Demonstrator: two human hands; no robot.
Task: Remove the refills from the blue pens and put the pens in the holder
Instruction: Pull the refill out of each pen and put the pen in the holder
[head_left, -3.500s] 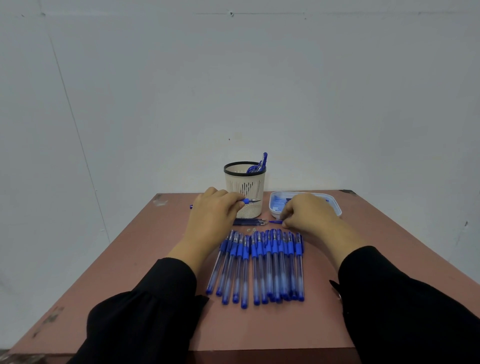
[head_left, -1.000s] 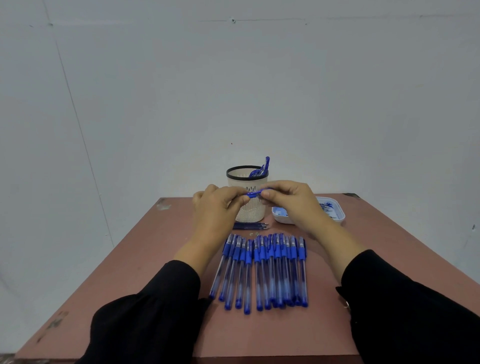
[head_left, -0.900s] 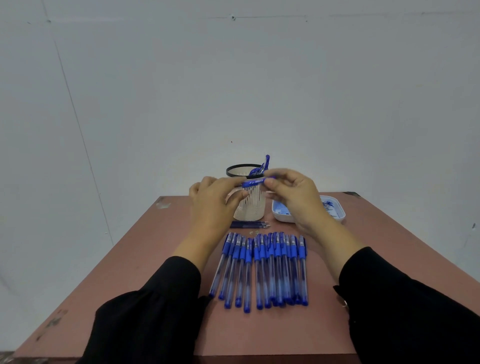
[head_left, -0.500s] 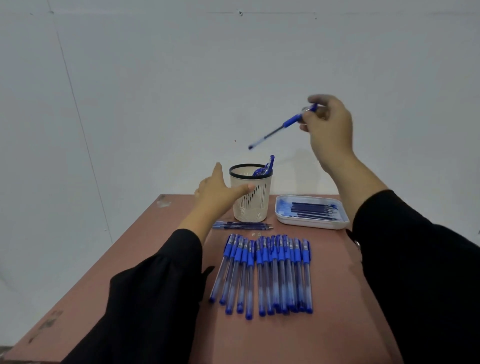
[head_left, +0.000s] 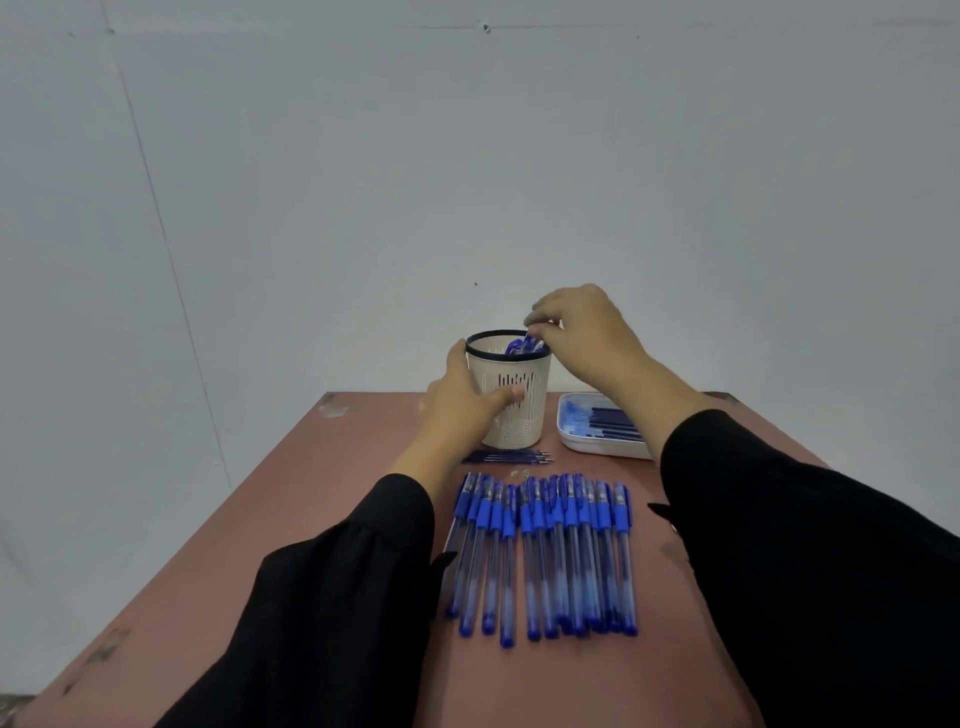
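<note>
Right hand (head_left: 582, 332) has dropped from high above the holder (head_left: 509, 395) to its rim at 1 o'clock, fingertips pinching the top of a blue pen (head_left: 527, 344) now mostly inside. Left hand (head_left: 462, 400) wraps the holder wall at 9 o'clock, thumb across the front, steadying it. To do this well: keep that brace, let the pen slide down among the ones already in, release only once it rests. Row of untouched pens (head_left: 545, 551) lies on the bench (head_left: 363, 467) at 6 o'clock of the holder; loose refills (head_left: 506, 457) sit just in front of the holder, more in the tray (head_left: 597, 447) at 3 o'clock.
</note>
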